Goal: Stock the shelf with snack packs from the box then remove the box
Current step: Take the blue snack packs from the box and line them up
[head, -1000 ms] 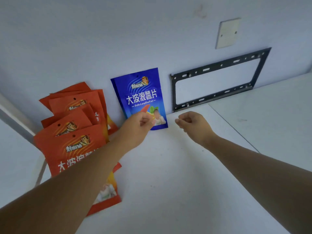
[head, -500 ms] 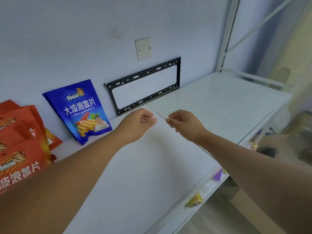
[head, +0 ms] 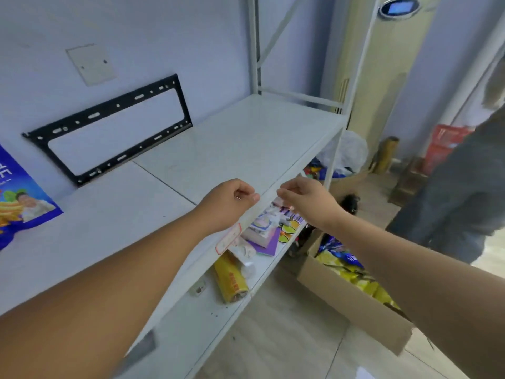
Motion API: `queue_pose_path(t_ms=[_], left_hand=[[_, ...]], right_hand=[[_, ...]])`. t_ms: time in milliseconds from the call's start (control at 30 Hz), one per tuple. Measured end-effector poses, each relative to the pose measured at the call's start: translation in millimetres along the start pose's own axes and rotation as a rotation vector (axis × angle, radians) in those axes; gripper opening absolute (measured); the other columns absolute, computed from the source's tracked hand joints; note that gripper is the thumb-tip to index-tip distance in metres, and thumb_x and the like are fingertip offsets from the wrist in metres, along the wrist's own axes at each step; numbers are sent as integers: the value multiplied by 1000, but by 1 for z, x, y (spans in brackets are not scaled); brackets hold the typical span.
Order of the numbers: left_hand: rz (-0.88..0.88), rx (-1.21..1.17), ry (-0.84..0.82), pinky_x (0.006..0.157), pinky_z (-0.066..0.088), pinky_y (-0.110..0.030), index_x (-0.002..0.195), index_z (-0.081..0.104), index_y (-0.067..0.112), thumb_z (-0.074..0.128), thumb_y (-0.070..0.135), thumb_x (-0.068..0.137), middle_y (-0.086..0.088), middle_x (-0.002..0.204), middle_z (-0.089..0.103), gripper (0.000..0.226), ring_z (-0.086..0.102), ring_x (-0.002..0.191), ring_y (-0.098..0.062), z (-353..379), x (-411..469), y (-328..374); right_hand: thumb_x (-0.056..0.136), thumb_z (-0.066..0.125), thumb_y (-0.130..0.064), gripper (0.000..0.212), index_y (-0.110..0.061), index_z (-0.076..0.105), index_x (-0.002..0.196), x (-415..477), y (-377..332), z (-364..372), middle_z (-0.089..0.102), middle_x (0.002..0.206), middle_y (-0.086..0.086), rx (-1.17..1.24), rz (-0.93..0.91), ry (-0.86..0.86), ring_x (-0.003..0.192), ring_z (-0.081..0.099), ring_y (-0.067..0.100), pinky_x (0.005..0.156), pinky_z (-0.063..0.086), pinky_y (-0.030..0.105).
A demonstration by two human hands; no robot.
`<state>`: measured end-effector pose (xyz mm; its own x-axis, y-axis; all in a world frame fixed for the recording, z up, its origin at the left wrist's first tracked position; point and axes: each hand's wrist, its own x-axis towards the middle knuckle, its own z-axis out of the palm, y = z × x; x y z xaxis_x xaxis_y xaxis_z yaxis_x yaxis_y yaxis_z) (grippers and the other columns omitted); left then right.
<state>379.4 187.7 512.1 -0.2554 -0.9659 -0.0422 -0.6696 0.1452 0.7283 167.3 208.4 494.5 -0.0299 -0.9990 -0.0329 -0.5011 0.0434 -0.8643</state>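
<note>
Cardboard box point(head: 349, 299) sits on the floor by the foot of the white shelf point(head: 246, 138), open side up, yellow and blue snack packs point(head: 355, 277) heaped inside. Over the shelf's front edge hover the left hand point(head: 229, 203) and right hand point(head: 306, 199), each with fingers curled in, gripping nothing. The box lies below and to the right of them, partly under the right forearm, so the right hand is nearer. Its long axis seems to run from the shelf leg out toward the viewer's right. One blue pack point(head: 21, 198) leans against the wall, far left
</note>
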Motion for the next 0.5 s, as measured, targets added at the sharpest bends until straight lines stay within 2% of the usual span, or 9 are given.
queue_pose_path(t_ms=[100,233,333,500], left_hand=[[32,22,-38,85,47,-23,112,66,25,65,40,94,12,104,66,24,62,100,-8,29,8,25],[74,21,-112,81,54,-27,109,66,24,64,41,94,10,103,67,22,64,95,-9,70,22,58],[100,31,-208,72,50,-22,107,63,28,63,42,95,12,105,67,18,62,94,-4,107,29,77],[138,32,-322,79,54,-25,112,64,28,62,41,95,11,108,66,21,62,98,-3,161,49,94]], right_hand=[[96,63,-38,17,-22,69,100,-15,24,-38,74,87,-3,-22,13,38,84,71,16,86,58,44],[95,63,-40,20,-22,71,96,-34,58,-87,74,84,-1,3,67,114,78,70,16,84,60,44],[95,63,-41,21,-22,71,97,-51,88,-114,75,87,-1,27,146,164,83,72,18,85,60,43],[96,63,-39,19,-22,72,93,-64,133,-149,75,86,0,21,257,235,85,72,24,85,60,47]])
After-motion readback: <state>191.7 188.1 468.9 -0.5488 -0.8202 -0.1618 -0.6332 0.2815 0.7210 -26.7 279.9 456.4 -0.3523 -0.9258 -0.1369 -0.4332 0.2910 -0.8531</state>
